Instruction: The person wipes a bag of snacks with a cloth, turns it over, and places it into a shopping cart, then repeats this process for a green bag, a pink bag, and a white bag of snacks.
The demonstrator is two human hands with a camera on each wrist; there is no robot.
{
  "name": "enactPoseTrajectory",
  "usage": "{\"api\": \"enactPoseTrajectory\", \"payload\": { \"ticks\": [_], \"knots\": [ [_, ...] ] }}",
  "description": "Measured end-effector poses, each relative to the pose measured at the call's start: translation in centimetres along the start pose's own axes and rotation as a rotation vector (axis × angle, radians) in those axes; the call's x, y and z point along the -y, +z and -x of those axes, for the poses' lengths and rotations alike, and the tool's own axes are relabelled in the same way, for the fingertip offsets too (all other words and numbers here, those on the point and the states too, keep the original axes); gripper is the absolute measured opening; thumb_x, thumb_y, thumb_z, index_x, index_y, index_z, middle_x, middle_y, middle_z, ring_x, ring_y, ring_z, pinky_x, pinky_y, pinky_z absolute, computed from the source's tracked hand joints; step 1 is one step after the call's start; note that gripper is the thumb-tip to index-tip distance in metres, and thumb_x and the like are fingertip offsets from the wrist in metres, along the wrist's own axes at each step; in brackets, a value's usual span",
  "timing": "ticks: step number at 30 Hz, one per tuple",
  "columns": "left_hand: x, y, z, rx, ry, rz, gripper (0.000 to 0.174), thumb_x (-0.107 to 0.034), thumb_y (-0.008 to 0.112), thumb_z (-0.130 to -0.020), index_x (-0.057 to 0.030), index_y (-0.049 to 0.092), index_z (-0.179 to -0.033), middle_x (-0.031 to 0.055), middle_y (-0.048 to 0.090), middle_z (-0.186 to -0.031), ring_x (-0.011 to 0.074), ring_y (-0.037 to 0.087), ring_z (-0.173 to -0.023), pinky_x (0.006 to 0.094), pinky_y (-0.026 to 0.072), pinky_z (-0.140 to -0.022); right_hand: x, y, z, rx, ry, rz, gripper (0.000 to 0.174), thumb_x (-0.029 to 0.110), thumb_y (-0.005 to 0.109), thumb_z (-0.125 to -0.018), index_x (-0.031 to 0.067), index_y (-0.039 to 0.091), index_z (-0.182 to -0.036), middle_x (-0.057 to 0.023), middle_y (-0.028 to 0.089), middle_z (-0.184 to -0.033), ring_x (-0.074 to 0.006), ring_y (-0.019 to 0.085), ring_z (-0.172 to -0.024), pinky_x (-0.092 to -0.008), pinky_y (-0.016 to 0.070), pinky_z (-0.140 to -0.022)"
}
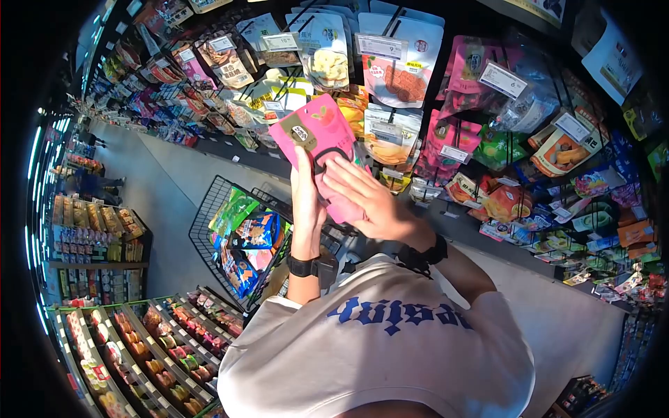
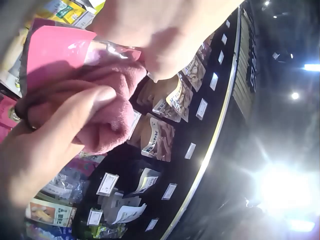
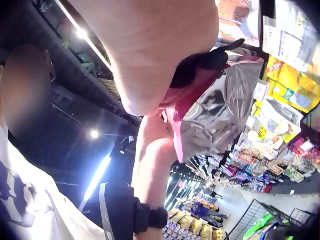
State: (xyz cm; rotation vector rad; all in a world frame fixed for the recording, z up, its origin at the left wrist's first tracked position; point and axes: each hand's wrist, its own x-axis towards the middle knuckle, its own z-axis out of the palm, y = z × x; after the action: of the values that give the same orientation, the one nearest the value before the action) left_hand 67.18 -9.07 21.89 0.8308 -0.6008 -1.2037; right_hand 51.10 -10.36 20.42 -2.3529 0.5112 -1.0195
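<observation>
In the head view a bright pink snack bag (image 1: 315,127) stands nearly upright between both hands. My left hand (image 1: 306,188) grips it at the left edge, thumb on the front. My right hand (image 1: 369,202) lies across its lower front with fingers extended. A dusky pink cloth (image 2: 110,120) with a dark band is bunched against the bag (image 2: 55,47), and my left thumb rests on it in the left wrist view. The left fingers behind are hidden. In the right wrist view my right hand (image 3: 155,50) covers part of the bag, whose clear, shiny side (image 3: 220,107) faces the camera.
Hanging snack bags (image 1: 403,70) with price tags fill the racks ahead and to the right. A wire shopping cart (image 1: 202,226) holding several colourful packages (image 1: 254,230) stands at the left, beyond my left wrist. Stepped display shelves (image 1: 150,348) are at the lower left.
</observation>
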Motion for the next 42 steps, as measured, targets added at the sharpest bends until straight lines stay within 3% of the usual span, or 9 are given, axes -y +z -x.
{"api": "enactPoseTrajectory", "payload": {
  "ticks": [6, 10, 13, 17, 25, 29, 31, 35, 42],
  "knots": [
    [1.9, 0.2, 0.6, 0.064, -0.059, -0.2, 0.056, -0.045, 0.038, -0.105, -0.0014, 0.043, -0.141, 0.0126, 0.054, -0.135, 0.0192, 0.057, -0.117, 0.0337, 0.0462, -0.1, -1.3, -0.2, -1.0, -0.149, 0.07, -0.09, 0.072, 0.0, 0.06, -0.077, 0.0049, 0.041, -0.146, -0.0191, 0.031, -0.155, -0.0327, 0.026, -0.146, -0.0433, 0.0235, -0.119],
    [2.6, 1.4, 1.8, 0.151, -0.065, -0.063, 0.064, -0.053, 0.034, -0.103, -0.01, 0.032, -0.15, 0.0069, 0.039, -0.151, 0.0222, 0.04, -0.138, 0.0396, 0.0356, -0.112, -1.2, -0.6, -2.2, -0.249, 0.123, -0.046, 0.071, 0.002, 0.06, -0.079, 0.0059, 0.04, -0.147, -0.0178, 0.032, -0.155, -0.0341, 0.027, -0.145, -0.0443, 0.0238, -0.119],
    [2.2, 1.3, 1.5, 0.074, -0.008, 0.034, 0.06, -0.056, 0.036, -0.102, -0.0111, 0.043, -0.142, 0.0071, 0.047, -0.145, 0.0224, 0.046, -0.133, 0.0412, 0.0393, -0.11, -0.6, 0.1, -1.5, -0.1, -0.032, 0.071, 0.071, 0.009, 0.063, -0.075, 0.0065, 0.044, -0.144, -0.0175, 0.034, -0.154, -0.0332, 0.027, -0.145, -0.0467, 0.0243, -0.118],
    [1.5, -1.1, 0.9, -0.029, -0.123, 0.13, 0.043, -0.045, 0.046, -0.102, -0.0077, 0.058, -0.119, 0.0059, 0.062, -0.112, 0.0165, 0.061, -0.103, 0.0297, 0.0499, -0.089, 0.4, 1.0, -0.5, -0.001, -0.088, 0.066, 0.073, 0.006, 0.065, -0.068, 0.0027, 0.048, -0.139, -0.0176, 0.036, -0.152, -0.0326, 0.027, -0.145, -0.0456, 0.0231, -0.119],
    [2.5, 0.1, 1.8, 0.07, -0.122, -0.034, 0.068, -0.061, 0.036, -0.099, -0.0079, 0.043, -0.142, 0.0087, 0.053, -0.137, 0.0207, 0.054, -0.124, 0.0369, 0.044, -0.104, 0.3, 0.0, -1.5, -0.143, 0.055, 0.039, 0.076, 0.007, 0.065, -0.069, 0.0044, 0.044, -0.143, -0.0162, 0.034, -0.153, -0.0309, 0.029, -0.145, -0.0449, 0.0245, -0.119],
    [3.0, 0.4, 3.2, 0.048, -0.21, -0.083, 0.075, -0.058, 0.038, -0.1, -0.0081, 0.024, -0.153, 0.0094, 0.031, -0.156, 0.0208, 0.031, -0.143, 0.0376, 0.0281, -0.117, 0.1, -0.1, -1.5, -0.115, 0.034, 0.058, 0.081, 0.007, 0.059, -0.067, 0.0028, 0.039, -0.146, -0.0201, 0.032, -0.154, -0.0365, 0.027, -0.145, -0.0475, 0.0196, -0.12],
    [3.5, -0.3, 2.7, 0.044, -0.203, -0.005, 0.072, -0.052, 0.041, -0.102, -0.0046, 0.024, -0.153, 0.0099, 0.032, -0.156, 0.0211, 0.033, -0.142, 0.0355, 0.0273, -0.117, 0.9, -0.1, -1.3, -0.102, 0.017, 0.05, 0.076, 0.006, 0.057, -0.067, -0.0025, 0.043, -0.142, -0.0223, 0.037, -0.15, -0.0378, 0.031, -0.143, -0.049, 0.0225, -0.119],
    [2.8, -2.1, 1.1, -0.023, -0.098, 0.0, 0.05, -0.043, 0.052, -0.101, -0.007, 0.05, -0.135, 0.0056, 0.058, -0.129, 0.014, 0.057, -0.115, 0.0321, 0.0469, -0.098, -0.6, 1.8, 0.2, -0.134, 0.058, 0.071, 0.065, 0.001, 0.054, -0.075, -0.0047, 0.044, -0.14, -0.0241, 0.041, -0.147, -0.0383, 0.036, -0.14, -0.0489, 0.0277, -0.116],
    [0.6, -1.3, 0.1, -0.115, 0.008, 0.211, 0.055, -0.047, 0.053, -0.099, -0.0057, 0.05, -0.134, 0.0095, 0.062, -0.123, 0.018, 0.064, -0.106, 0.0333, 0.0525, -0.09, 1.0, 3.4, 1.0, -0.095, -0.084, 0.192, 0.054, 0.001, 0.051, -0.081, -0.0082, 0.049, -0.135, -0.0269, 0.046, -0.142, -0.0438, 0.042, -0.134, -0.0493, 0.0328, -0.113]
  ]
}}
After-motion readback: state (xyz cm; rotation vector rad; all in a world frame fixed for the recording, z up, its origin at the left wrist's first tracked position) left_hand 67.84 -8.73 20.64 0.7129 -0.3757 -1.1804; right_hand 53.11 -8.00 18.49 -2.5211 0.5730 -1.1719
